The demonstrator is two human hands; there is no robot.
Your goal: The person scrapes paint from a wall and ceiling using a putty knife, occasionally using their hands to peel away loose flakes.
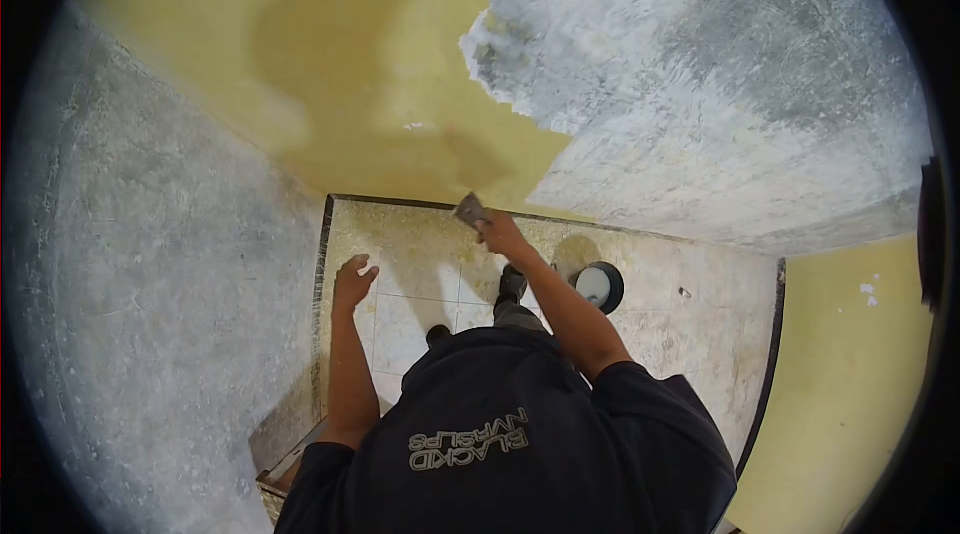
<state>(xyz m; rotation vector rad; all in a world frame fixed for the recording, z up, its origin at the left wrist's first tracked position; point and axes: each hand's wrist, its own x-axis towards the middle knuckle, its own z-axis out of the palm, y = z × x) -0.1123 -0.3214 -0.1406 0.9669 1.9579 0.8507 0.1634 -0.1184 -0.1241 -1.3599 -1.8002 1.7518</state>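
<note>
My right hand is closed round a flat scraper, its wide blade pointing up and left, near the foot of the yellow wall. My left hand hangs over the tiled floor at the left, fingers apart and slightly curled, with nothing in it. Grey-white bare patches with a ragged edge cover the wall's upper right part. Whether the blade touches the wall cannot be made out.
A dark bucket with whitish contents stands on the floor right of my feet. A grey wall rises at the left. At the lower left is a wooden object. Another yellow wall is at the right.
</note>
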